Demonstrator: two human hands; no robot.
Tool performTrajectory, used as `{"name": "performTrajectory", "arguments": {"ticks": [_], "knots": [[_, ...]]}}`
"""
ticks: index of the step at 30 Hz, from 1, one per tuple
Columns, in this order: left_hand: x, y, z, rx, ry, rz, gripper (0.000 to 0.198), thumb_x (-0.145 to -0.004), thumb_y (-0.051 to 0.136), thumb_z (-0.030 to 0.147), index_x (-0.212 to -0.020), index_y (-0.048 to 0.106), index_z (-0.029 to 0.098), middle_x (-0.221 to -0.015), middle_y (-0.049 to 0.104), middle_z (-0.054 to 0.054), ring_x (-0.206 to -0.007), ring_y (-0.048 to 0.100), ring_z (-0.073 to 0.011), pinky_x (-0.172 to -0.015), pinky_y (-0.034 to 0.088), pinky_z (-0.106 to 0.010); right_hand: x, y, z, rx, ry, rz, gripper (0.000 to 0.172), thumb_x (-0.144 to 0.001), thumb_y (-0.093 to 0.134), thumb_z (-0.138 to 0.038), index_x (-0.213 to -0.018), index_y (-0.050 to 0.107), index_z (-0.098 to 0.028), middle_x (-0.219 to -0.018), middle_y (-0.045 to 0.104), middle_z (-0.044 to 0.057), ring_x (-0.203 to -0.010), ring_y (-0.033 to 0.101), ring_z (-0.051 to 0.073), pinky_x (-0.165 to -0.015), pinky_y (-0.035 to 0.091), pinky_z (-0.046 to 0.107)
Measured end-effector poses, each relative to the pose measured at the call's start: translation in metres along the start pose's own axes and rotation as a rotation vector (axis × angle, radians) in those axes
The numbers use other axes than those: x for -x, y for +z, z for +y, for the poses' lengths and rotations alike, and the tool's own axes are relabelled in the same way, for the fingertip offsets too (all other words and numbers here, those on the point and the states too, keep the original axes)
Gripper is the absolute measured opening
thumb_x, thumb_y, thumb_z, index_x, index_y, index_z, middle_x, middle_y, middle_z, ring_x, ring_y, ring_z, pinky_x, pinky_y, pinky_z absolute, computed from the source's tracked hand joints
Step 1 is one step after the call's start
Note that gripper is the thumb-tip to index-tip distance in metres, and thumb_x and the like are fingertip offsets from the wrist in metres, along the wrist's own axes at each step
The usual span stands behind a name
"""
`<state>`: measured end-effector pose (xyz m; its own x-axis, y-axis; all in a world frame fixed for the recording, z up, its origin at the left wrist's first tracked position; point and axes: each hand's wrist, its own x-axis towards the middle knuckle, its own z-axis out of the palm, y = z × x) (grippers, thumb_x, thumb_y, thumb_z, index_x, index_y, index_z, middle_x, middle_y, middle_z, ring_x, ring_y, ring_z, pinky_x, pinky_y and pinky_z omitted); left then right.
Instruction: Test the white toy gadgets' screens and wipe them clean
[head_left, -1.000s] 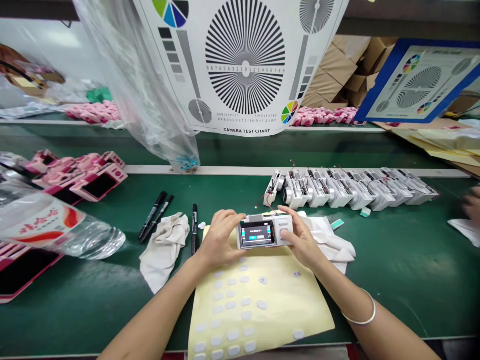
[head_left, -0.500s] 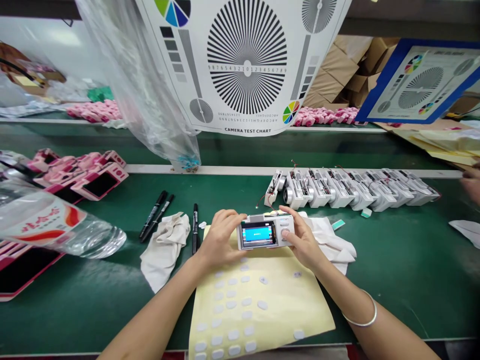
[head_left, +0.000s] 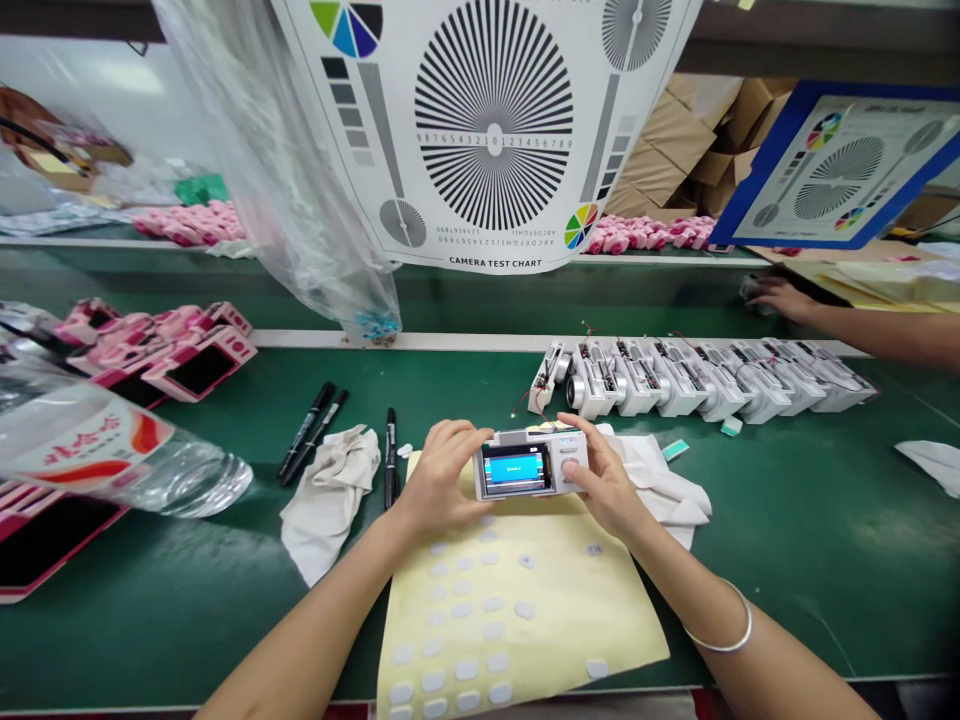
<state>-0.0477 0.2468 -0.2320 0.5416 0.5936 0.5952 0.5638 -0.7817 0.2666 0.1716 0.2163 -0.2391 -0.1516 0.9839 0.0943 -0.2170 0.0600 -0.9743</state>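
Note:
A small silver digital camera (head_left: 564, 443) is held between my two hands, its lit screen turned toward me with a blue box on it. My left hand (head_left: 442, 478) closes on its left end, thumb below and fingers along the top. Gripping the right end, my right hand (head_left: 606, 480) rests its thumb on the round button beside the screen. Beneath the hands lies a yellow sheet (head_left: 555, 620) with rows of white stickers. A white cloth (head_left: 664, 490) lies to the right, partly behind my right hand.
Silver camera bodies with exposed wiring (head_left: 675, 378) stand in a row at the back right. A test chart (head_left: 495, 240) hangs ahead. Left are markers (head_left: 391, 460), a crumpled cloth (head_left: 334, 490), a water bottle (head_left: 112, 440) and pink cameras (head_left: 199, 365). A co-worker's hand (head_left: 784, 298) reaches in at right.
The co-worker's hand has come in from the right edge to above the far end of the camera row, near a small dark object. My hands and the camera stay put.

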Motion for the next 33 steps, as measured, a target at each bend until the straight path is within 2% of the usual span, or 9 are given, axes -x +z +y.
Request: {"name": "performTrajectory", "arguments": {"ticks": [3,5,7,9,13,19,23,26,33], "knots": [[0.0,0.0,0.0,0.07,-0.079,-0.016,0.052,-0.065,0.062,0.033,-0.113,0.047,0.017,-0.102,0.057,-0.011,-0.098,0.051,-0.0276,-0.086,0.041,-0.045,0.001,-0.001,-0.005,-0.021,-0.004,-0.058,0.052,-0.075,0.061,-0.034,-0.123,0.041,-0.03,-0.123,0.049,0.007,-0.105,0.053,0.024,-0.072,0.054,0.035],[-0.001,-0.001,0.001,0.171,-0.183,-0.027,0.054,-0.063,0.065,0.03,-0.112,0.046,0.018,-0.109,0.053,-0.011,-0.103,0.05,-0.0267,-0.087,0.043,-0.043,0.005,-0.001,-0.014,-0.026,-0.031,-0.177,0.065,-0.074,0.062,-0.034,-0.131,0.03,-0.034,-0.138,0.037,0.007,-0.11,0.051,0.025,-0.071,0.055,0.036],[-0.003,-0.001,0.002,0.287,-0.275,-0.053,0.055,-0.061,0.067,0.029,-0.111,0.045,0.019,-0.113,0.05,-0.011,-0.106,0.049,-0.0256,-0.089,0.044,-0.041,0.011,0.002,-0.025,0.039,-0.087,-0.28,0.075,-0.075,0.063,-0.029,-0.136,0.02,-0.039,-0.147,0.022,0.004,-0.116,0.047,0.026,-0.074,0.055,0.036],[-0.004,-0.002,0.004,0.381,-0.307,-0.093,0.056,-0.061,0.067,0.028,-0.112,0.045,0.019,-0.113,0.05,-0.01,-0.108,0.049,-0.0253,-0.091,0.043,-0.041,0.02,0.007,-0.033,0.183,-0.178,-0.299,0.077,-0.077,0.061,-0.022,-0.137,0.018,-0.041,-0.148,0.021,0.002,-0.123,0.041,0.025,-0.081,0.052,0.036],[-0.004,0.0,0.014,0.546,-0.286,-0.182,0.058,-0.059,0.063,0.021,-0.114,0.045,0.02,-0.114,0.051,-0.009,-0.108,0.048,-0.0251,-0.094,0.041,-0.043,0.034,0.019,-0.041,0.457,-0.429,-0.239,0.08,-0.072,0.067,-0.018,-0.136,0.024,-0.041,-0.138,0.038,0.003,-0.126,0.036,0.028,-0.092,0.044,0.041],[-0.005,0.0,0.03,0.746,-0.267,-0.295,0.059,-0.06,0.065,0.026,-0.115,0.045,0.021,-0.118,0.049,-0.01,-0.113,0.046,-0.0269,-0.098,0.038,-0.044,0.043,0.022,-0.042,0.586,-0.694,-0.086,0.086,-0.059,0.077,-0.044,-0.133,0.032,-0.038,-0.113,0.048,0.007,-0.103,0.048,0.03,-0.09,0.041,0.046],[-0.004,-0.001,0.036,0.86,-0.227,-0.355,0.06,-0.062,0.066,0.038,-0.117,0.046,0.021,-0.114,0.051,-0.011,-0.107,0.048,-0.0276,-0.093,0.039,-0.045,0.048,0.02,-0.042,0.538,-0.679,0.058,0.081,-0.055,0.072,-0.059,-0.126,0.039,-0.034,-0.099,0.048,0.007,-0.089,0.049,0.028,-0.081,0.041,0.043],[-0.003,-0.003,0.038,0.94,-0.187,-0.359,0.065,-0.062,0.064,0.056,-0.114,0.049,0.02,-0.102,0.052,-0.01,-0.094,0.051,-0.0264,-0.084,0.041,-0.043,0.047,0.019,-0.044,0.453,-0.613,0.182,0.079,-0.053,0.067,-0.067,-0.117,0.042,-0.028,-0.095,0.045,0.006,-0.082,0.048,0.023,-0.07,0.042,0.036],[-0.003,-0.024,0.042,0.989,-0.285,-0.167,0.074,-0.059,0.048,0.079,-0.096,0.055,0.015,-0.088,0.05,-0.007,-0.081,0.047,-0.0229,-0.073,0.037,-0.034,0.039,0.026,-0.048,0.29,-0.55,0.286,0.068,-0.051,0.066,-0.07,-0.094,0.044,-0.022,-0.081,0.044,0.001,-0.063,0.046,0.013,-0.053,0.039,0.026]]}}
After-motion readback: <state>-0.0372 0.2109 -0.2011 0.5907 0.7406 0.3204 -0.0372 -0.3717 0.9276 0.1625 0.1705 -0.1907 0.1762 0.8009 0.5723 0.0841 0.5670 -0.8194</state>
